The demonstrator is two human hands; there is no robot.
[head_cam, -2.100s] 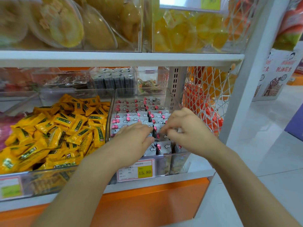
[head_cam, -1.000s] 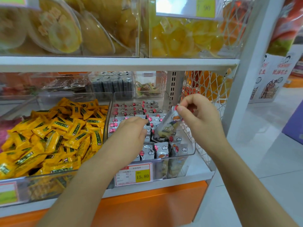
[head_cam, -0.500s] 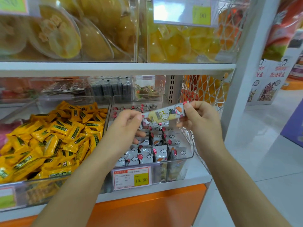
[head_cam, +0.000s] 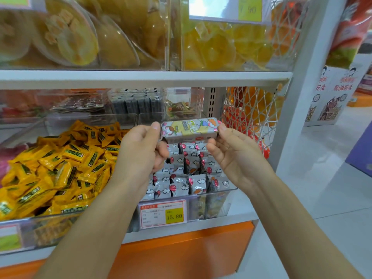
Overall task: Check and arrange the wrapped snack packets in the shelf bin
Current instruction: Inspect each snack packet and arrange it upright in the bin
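Clear shelf bin (head_cam: 228,200) w/ grey wrapped packets (head_cam: 181,179) stood in rows, sits on lower shelf. L side of bin is tight against the bin of yellow packets (head_cam: 60,168); R side is just beside the white mesh panel (head_cam: 251,109), w/ a white upright post (head_cam: 302,87) beyond it. Upper shelf board (head_cam: 141,79) caps the space overhead, leaving an open gap between packet tops and board; both hands work at the front of that gap. Price tag (head_cam: 163,215) is on the bin's front wall. Open floor (head_cam: 326,198) to the R. One snack packet (head_cam: 189,128) is held level, lengthwise L-R, printed face toward cam, raised above the bin's rear rows and apart from the packets below. Left hand (head_cam: 141,150) pinches its L end, thumb on top, other fingers curled under. Right hand (head_cam: 235,156) pinches the R end w/ fingertips, palm turned up. Packet spans between the 2 hands, at abt fingertip ht, below the upper board edge.
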